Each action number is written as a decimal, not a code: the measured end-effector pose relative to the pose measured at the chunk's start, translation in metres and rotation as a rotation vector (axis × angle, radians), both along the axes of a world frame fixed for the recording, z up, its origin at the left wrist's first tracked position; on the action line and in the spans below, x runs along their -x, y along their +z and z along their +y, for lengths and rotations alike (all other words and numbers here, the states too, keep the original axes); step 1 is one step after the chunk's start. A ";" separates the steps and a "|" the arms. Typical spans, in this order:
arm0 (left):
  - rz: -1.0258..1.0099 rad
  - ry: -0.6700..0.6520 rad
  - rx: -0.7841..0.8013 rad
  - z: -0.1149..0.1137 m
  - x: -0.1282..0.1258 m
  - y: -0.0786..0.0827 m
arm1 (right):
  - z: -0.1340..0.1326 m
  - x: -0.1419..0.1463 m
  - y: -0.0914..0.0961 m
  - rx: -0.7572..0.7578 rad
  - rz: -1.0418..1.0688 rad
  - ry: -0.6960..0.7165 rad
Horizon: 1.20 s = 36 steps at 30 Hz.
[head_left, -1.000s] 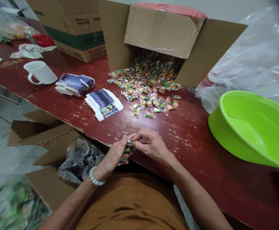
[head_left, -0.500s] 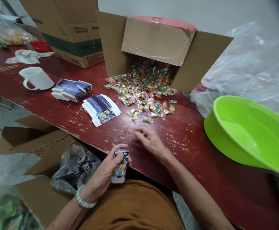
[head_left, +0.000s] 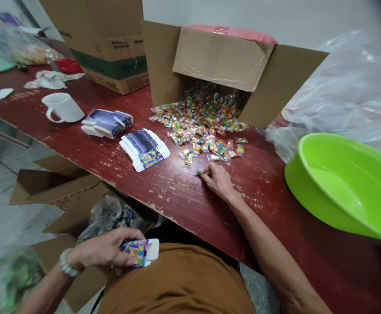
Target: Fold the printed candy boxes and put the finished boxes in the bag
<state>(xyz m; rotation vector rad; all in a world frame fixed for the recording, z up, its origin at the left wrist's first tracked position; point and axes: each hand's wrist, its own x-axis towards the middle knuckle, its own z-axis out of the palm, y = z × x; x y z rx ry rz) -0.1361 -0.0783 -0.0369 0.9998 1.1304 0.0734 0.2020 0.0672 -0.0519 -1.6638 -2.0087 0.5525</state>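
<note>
My left hand (head_left: 111,249) grips a small printed candy box (head_left: 140,253) close to my body, its white end flap open toward the right. On the red table my right hand (head_left: 219,179) has its thumb and forefinger closed on a small clear candy packet (head_left: 200,172). Just beyond it lies a spread of similar candy packets (head_left: 206,137), spilling out of a tipped cardboard box (head_left: 223,56). To the left of the packets are flattened printed cartons (head_left: 144,148) and a banded stack of more cartons (head_left: 107,123).
A green basin (head_left: 337,187) stands on the table (head_left: 262,226) at right, with clear plastic bags (head_left: 337,96) behind it. At left are a white mug (head_left: 62,107) and a large closed carton (head_left: 114,48). Open cardboard boxes (head_left: 69,187) sit below the table's edge.
My left hand has moved left and lower, turning the candy box sideways so its open flap shows. My right hand has reached forward to the nearest candy packet and closed on it.
</note>
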 end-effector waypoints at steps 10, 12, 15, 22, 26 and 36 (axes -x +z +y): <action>-0.238 0.288 -0.298 0.017 -0.061 0.033 | -0.086 0.053 0.044 0.006 0.515 0.524; -0.277 0.292 -0.299 0.016 -0.071 0.035 | -0.088 0.055 0.045 -0.084 0.408 0.570; -0.293 0.279 -0.321 0.015 -0.083 0.033 | -0.090 0.054 0.047 -0.121 0.269 0.646; -0.311 0.407 -0.389 0.016 -0.100 0.034 | -0.089 0.051 0.049 0.187 0.635 0.426; -0.420 0.449 -0.370 0.015 -0.102 0.031 | -0.084 0.054 0.039 0.311 0.800 0.283; -0.466 0.616 -0.241 0.015 -0.111 0.028 | -0.086 0.059 0.042 0.599 1.072 0.264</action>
